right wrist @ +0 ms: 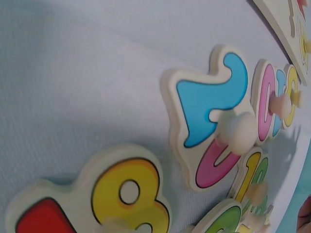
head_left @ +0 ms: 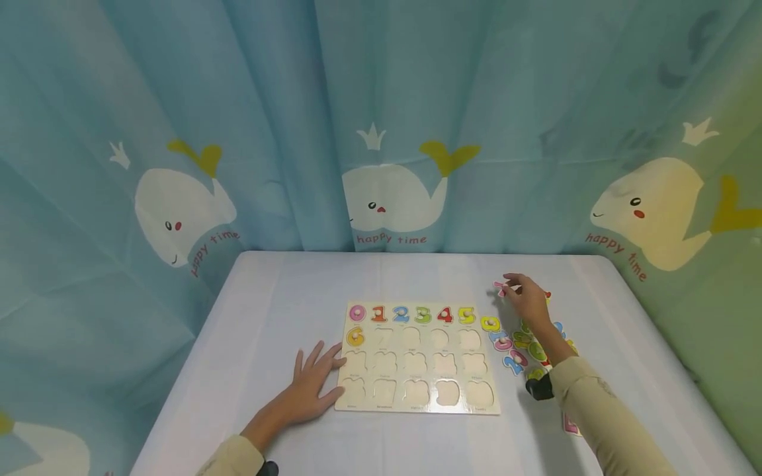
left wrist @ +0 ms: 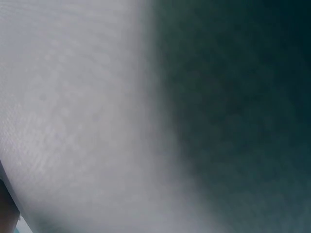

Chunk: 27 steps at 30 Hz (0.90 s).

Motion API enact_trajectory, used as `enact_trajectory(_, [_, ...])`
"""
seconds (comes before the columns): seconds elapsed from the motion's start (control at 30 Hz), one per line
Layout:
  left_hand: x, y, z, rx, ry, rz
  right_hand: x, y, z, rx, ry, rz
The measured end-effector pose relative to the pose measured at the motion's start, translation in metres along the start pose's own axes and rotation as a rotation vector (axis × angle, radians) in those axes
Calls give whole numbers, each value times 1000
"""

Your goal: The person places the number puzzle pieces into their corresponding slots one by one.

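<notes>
A pale wooden number puzzle board lies on the white table, with 0 through 5 seated along its top row and an orange 6 starting the second row. The other recesses show bare wood. My left hand rests at the board's left edge, fingers spread and thumb on its lower corner. Past the board's upper right corner, my right hand pinches a small pink number puzzle piece above the table. A sliver of that hand shows in the right wrist view.
Loose knobbed number pieces lie right of the board, partly under my right forearm. Among them are a blue and pink 20 and a red and yellow 18. A whale-print curtain hangs behind the table.
</notes>
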<state>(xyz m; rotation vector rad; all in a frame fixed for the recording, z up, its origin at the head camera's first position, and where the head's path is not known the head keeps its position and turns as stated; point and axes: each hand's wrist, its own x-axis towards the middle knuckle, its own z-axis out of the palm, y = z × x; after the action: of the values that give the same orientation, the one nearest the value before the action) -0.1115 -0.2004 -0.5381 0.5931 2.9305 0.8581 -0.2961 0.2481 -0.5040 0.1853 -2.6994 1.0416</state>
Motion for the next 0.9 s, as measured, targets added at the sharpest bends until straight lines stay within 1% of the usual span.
enact_trajectory(0.17, [1,-1,0,6,23,23,0,-3,3,13,13,-64])
enact_trajectory(0.27, [1,-1,0,17,22,25,-1,-8,6,26,-9,-60])
enact_trajectory(0.4, [0,-1,0,12,-1,15,-6,-18,11,42,-48,-40])
enact_trajectory(0.5, [1,-2,0,12,-11,11,-8,-28,15,59,-71,-60])
enact_trajectory(0.6, [2,-4,0,16,-9,11,-10,-37,21,72,-90,-105])
enact_trajectory(0.73, [2,-4,1,14,-3,19,-11,-46,31,62,-120,-201])
enact_trajectory(0.83, [2,-4,1,10,1,28,-11,-53,38,63,-153,-257])
enact_trajectory(0.9, [2,-3,1,7,2,32,-12,-58,42,76,-179,-269])
